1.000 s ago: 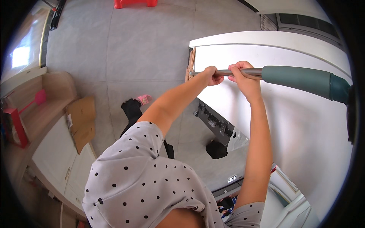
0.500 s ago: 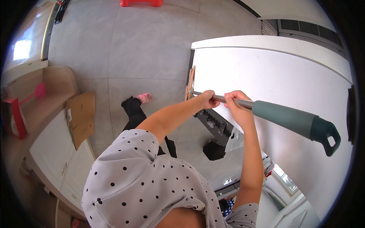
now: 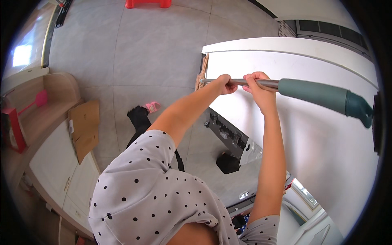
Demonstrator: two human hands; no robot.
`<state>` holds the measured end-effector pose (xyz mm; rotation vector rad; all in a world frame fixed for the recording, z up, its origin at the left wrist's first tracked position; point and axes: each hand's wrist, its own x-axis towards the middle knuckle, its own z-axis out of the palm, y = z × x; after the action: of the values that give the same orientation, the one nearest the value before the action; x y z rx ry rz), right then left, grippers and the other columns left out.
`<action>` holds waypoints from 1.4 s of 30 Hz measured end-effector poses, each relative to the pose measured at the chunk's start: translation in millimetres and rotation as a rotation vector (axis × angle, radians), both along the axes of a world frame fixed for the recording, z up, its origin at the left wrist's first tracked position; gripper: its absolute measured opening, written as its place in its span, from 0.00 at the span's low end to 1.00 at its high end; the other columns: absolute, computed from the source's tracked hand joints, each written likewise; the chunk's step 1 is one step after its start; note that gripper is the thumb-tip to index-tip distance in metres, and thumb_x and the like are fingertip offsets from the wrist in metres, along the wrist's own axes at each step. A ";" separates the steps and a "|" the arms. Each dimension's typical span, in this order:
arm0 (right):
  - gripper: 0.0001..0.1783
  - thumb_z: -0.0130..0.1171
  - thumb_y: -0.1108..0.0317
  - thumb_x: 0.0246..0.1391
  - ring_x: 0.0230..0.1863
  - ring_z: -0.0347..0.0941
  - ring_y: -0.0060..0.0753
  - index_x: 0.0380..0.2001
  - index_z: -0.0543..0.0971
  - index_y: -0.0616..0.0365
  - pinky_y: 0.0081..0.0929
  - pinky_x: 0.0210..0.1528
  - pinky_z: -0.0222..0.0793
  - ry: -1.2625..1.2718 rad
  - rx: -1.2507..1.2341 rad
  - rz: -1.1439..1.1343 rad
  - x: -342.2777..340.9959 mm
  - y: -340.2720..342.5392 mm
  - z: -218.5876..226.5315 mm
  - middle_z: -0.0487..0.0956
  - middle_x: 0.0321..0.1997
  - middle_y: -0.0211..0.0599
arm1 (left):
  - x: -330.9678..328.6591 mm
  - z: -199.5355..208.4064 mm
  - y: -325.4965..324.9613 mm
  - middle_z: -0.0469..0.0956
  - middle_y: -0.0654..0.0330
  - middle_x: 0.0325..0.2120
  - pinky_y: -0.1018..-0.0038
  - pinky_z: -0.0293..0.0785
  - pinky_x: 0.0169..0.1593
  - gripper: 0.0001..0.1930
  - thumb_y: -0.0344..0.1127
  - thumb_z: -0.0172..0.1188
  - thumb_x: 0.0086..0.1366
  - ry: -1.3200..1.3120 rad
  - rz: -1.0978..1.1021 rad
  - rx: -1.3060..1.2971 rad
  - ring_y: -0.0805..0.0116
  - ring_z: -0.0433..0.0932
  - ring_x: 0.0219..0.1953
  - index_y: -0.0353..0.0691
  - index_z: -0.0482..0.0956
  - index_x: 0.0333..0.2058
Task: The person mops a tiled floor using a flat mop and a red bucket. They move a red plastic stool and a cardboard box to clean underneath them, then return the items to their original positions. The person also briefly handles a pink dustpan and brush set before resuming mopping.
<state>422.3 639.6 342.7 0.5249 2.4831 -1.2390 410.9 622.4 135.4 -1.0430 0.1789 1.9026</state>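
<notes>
At nine o'clock I have a cardboard sheet (image 3: 85, 128); near twelve, tan strands (image 3: 201, 78) at the left end of my pole (image 3: 237, 82), by the white panel (image 3: 318, 67), whose edge might snag them if I pull sideways. My left hand (image 3: 225, 85), at one, wraps the shaft; my right hand (image 3: 263, 93), at two, grips it too. The green handle (image 3: 312, 94) juts toward three — overswing, and it could knock the dark object (image 3: 378, 122) there.
</notes>
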 end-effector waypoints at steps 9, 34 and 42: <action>0.09 0.51 0.68 0.49 0.37 0.70 0.27 0.27 0.69 0.65 0.22 0.38 0.71 -0.065 -0.213 -0.004 20.1 -8.6 -25.9 0.72 0.33 0.40 | 22.8 -22.7 -43.2 0.67 0.53 0.25 0.70 0.73 0.31 0.05 0.27 0.38 0.53 0.016 -0.003 -0.170 0.64 0.70 0.25 0.33 0.61 0.28; 0.11 0.51 0.69 0.49 0.40 0.70 0.33 0.29 0.65 0.67 0.26 0.40 0.73 0.137 -0.188 -0.452 52.4 32.2 -11.3 0.71 0.37 0.48 | 24.4 -8.4 34.3 0.68 0.49 0.24 0.65 0.73 0.26 0.08 0.27 0.38 0.54 0.098 -0.226 -0.257 0.61 0.71 0.23 0.29 0.63 0.30; 0.07 0.47 0.70 0.51 0.42 0.69 0.33 0.28 0.64 0.64 0.30 0.41 0.73 0.122 -0.174 -0.336 76.1 28.6 1.1 0.70 0.37 0.46 | 49.5 4.1 31.8 0.70 0.50 0.23 0.65 0.73 0.26 0.08 0.27 0.41 0.52 0.110 -0.187 -0.278 0.58 0.72 0.23 0.29 0.66 0.29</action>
<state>498.5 668.2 343.8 0.8697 2.4200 -1.6400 460.4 654.2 139.4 -1.0623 0.5980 1.7983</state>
